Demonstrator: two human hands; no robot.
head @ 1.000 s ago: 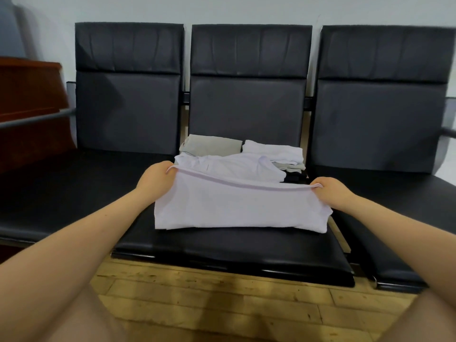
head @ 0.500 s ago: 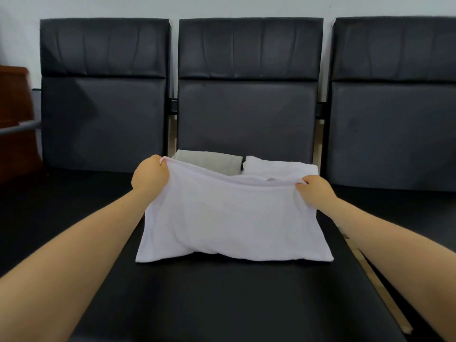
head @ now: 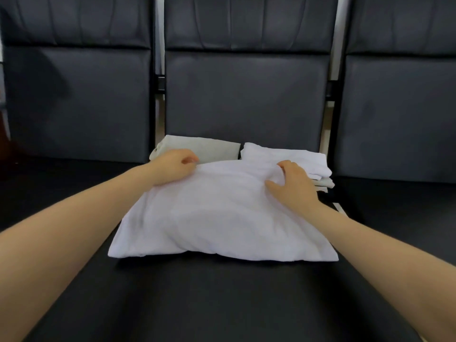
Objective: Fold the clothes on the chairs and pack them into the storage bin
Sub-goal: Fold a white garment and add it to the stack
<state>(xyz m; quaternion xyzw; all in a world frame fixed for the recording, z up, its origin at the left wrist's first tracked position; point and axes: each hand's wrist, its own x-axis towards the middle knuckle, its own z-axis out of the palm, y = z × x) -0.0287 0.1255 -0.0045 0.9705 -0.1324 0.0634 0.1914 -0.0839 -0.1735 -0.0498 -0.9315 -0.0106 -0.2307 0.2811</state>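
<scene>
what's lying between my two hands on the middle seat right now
In the head view, the top edge of the folded white garment spans from left hand to right hand; nothing else lies there.

- A strip of pale wall (head: 160,35) shows in the narrow gap between the backrests, upper middle of the frame.
- Black metal brackets (head: 160,83) sit in those gaps, lower down.
- A dark reddish-brown piece of furniture (head: 4,134) is cut off by the left edge.
</scene>
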